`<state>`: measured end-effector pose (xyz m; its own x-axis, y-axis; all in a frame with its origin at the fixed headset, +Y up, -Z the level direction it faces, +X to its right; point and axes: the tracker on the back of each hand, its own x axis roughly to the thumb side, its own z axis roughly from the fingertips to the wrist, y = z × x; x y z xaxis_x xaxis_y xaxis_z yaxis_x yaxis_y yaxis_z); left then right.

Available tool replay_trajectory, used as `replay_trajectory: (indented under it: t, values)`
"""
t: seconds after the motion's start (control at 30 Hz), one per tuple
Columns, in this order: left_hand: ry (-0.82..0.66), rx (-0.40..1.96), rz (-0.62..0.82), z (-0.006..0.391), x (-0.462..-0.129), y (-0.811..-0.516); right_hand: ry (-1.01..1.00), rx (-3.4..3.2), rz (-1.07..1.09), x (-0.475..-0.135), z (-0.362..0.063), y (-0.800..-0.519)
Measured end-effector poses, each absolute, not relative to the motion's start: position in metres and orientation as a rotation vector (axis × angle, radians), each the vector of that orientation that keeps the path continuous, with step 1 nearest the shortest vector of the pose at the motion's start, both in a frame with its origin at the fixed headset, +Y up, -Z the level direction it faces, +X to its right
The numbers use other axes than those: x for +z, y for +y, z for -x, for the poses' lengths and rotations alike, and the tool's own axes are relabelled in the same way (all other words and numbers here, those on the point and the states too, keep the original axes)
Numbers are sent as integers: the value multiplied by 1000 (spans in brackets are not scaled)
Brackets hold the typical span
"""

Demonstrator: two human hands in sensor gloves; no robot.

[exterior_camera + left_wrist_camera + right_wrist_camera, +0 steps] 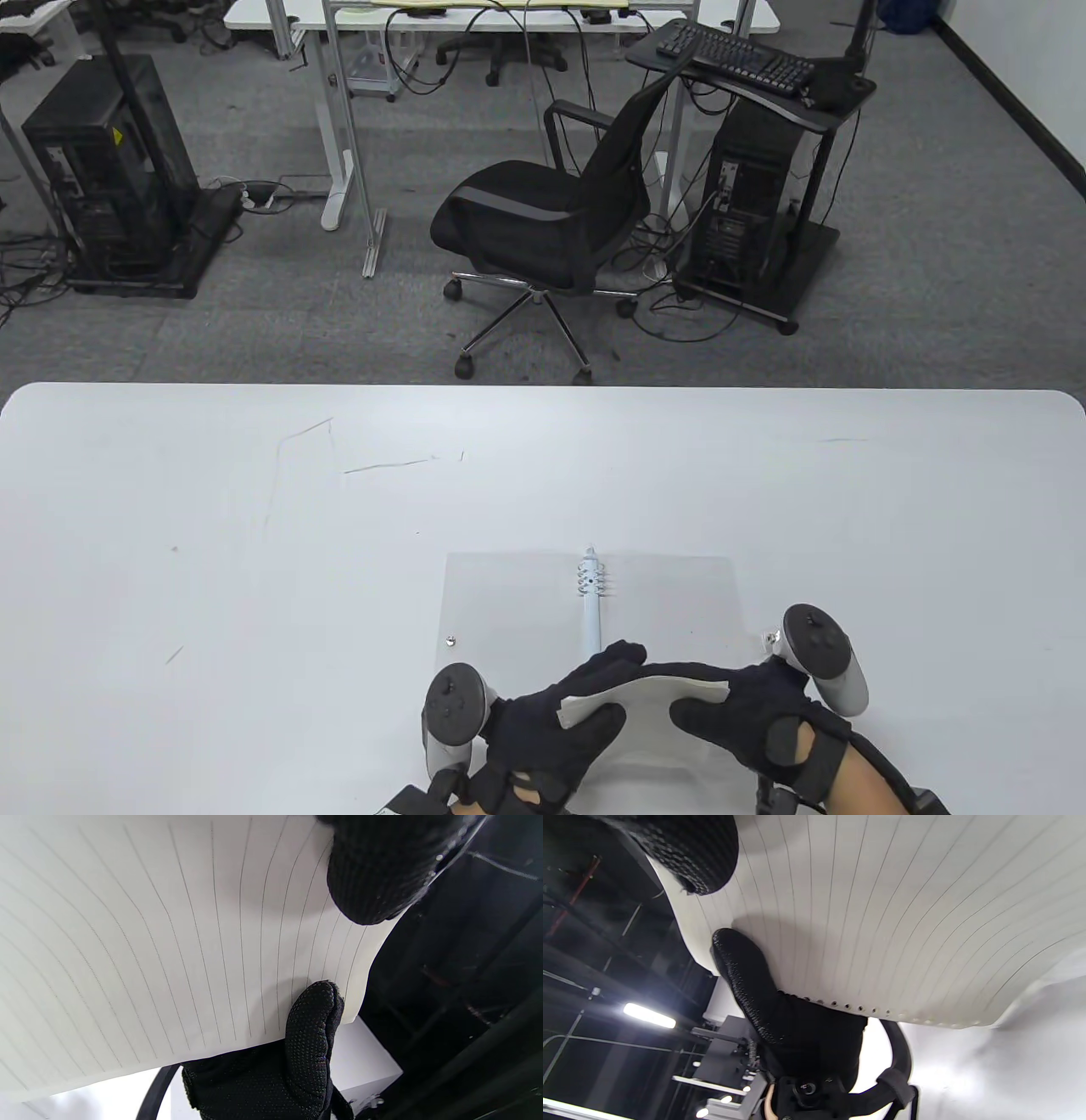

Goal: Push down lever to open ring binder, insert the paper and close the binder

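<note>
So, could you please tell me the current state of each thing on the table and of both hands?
Ring binder: lying open and flat on the table.
Rings: cannot tell whether open or closed.
Lined paper: lifted, bowed, not yet on the rings.
Left hand: pinches the paper's left edge.
Right hand: pinches the paper's right edge.

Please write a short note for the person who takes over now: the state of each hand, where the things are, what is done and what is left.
Left hand: pinches the left end of the paper.
Right hand: pinches its right end; the lined sheet bows between both hands, above the table.
Binder: lies open flat just beyond the hands, ring spine in the middle. Whether the rings are open, I cannot tell.
Punched holes run along one edge of the sheet, seen in the right wrist view.
Done: paper picked up.
Left: set holes on the rings, close the rings, close the binder.
</note>
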<state>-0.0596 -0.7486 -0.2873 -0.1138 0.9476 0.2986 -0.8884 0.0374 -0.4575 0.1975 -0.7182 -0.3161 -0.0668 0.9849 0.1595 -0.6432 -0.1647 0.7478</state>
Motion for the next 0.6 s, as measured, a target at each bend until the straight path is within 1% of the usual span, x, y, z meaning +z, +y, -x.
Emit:
replay_trajectory:
  t: [0.07, 0.17, 0.23, 0.33, 0.4, 0.47, 0.6]
  values:
    - [-618, 1540, 108, 62, -288, -748, 580, 1647, -753, -319, -197, -714]
    - [-599, 1540, 125, 64, -290, -748, 643, 1713, -767, -323, -198, -703]
    - [-611, 1524, 142, 64, -291, -747, 619, 1721, -750, -325, -205, -700]
    - [-658, 1511, 180, 60, -292, -745, 612, 1683, -755, -322, -211, -711]
    - [-693, 1468, 232, 59, -293, -742, 605, 1634, -754, -315, -214, -721]
    - [-726, 1439, 236, 58, -292, -742, 568, 1586, -775, -308, -212, -728]
    - [-783, 1498, 243, 51, -287, -741, 510, 1535, -823, -299, -208, -724]
